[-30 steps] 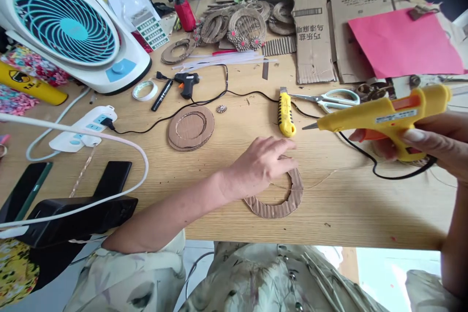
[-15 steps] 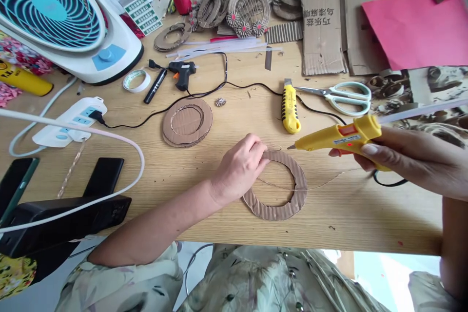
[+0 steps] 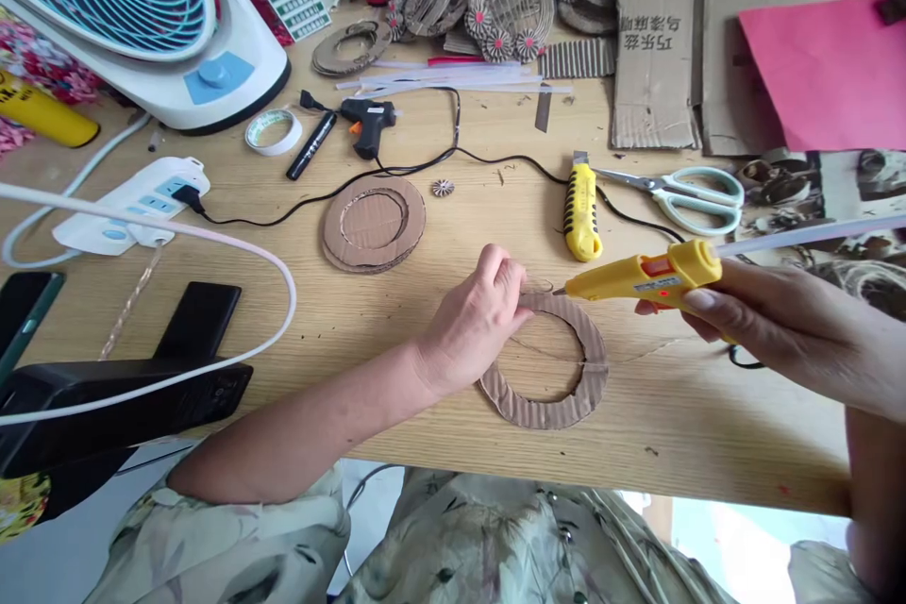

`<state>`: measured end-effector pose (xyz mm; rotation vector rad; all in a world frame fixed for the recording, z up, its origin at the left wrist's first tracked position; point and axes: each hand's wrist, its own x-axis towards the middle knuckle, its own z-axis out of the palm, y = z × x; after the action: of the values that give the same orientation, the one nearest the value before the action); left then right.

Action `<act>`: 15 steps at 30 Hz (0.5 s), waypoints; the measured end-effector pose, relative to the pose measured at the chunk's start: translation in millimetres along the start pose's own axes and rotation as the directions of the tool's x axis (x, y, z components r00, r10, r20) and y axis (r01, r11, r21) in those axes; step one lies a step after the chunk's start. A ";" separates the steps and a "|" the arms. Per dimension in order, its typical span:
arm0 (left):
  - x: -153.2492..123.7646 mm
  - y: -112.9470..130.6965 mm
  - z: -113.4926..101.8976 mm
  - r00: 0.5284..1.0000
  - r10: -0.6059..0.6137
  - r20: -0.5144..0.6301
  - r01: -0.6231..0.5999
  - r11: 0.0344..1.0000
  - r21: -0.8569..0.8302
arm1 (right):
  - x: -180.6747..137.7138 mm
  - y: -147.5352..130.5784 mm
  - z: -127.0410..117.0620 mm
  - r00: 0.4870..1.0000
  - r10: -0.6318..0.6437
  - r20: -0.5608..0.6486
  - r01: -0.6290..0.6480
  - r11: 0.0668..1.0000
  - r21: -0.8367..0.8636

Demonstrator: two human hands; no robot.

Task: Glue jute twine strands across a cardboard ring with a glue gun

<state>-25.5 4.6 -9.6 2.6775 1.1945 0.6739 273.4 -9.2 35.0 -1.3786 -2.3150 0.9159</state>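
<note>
My left hand (image 3: pixel 481 316) is closed on the upper left edge of a flat cardboard ring (image 3: pixel 591 340), its fingertips partly hidden behind the knuckles. A thin strand of twine (image 3: pixel 641 355) crosses the ring's opening and trails off to the right; a small loop of it shows by the fingers. Wrapped round a yellow hot glue gun (image 3: pixel 637 276), my right hand (image 3: pixel 771 321) holds it level, a clear glue stick (image 3: pixel 813 234) poking out of its back. The gun's nozzle is at the ring's top edge, close to my left fingers; whether it touches I cannot tell.
Beyond the ring lie a yellow box cutter (image 3: pixel 581 212), scissors (image 3: pixel 700 198) and a second cardboard ring piece (image 3: pixel 375 225). A black glue gun (image 3: pixel 369 125), tape roll (image 3: pixel 273 132) and marker (image 3: pixel 311 146) sit farther back. A fan (image 3: pixel 212 75) and power strip (image 3: pixel 134 208) stand left, with cords crossing the table.
My right hand has brought the glue gun's nozzle left and down to the ring's top edge. The left hand keeps its hold on the ring. The camera view has shifted slightly.
</note>
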 end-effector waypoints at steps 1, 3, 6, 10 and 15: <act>0.3 0.3 -0.2 1.000 0.001 0.000 -0.001 1.000 0.002 | 1.0 -1.2 0.0 1.000 -0.006 -0.003 0.006 1.000 -0.005; 1.0 0.6 -0.6 1.000 -0.001 0.007 0.001 1.000 0.008 | 2.5 -2.5 0.0 1.000 -0.012 -0.013 0.012 1.000 -0.019; 1.4 0.9 -0.9 1.000 -0.010 0.021 0.009 1.000 0.019 | 3.8 -1.9 0.0 1.000 -0.003 -0.021 0.002 0.999 -0.036; 1.4 1.6 -2.0 1.000 -0.006 0.023 0.005 1.000 0.024 | 4.0 -0.6 1.3 1.000 -0.009 -0.003 0.009 1.000 -0.028; 2.0 2.2 -3.3 1.000 0.006 0.029 -0.007 0.999 0.042 | 3.7 -0.6 2.7 1.000 -0.008 -0.002 0.008 0.999 -0.051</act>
<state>-24.3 4.4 -5.3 2.7167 1.2072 0.6155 269.6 -7.2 33.1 -1.3887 -2.3554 0.8587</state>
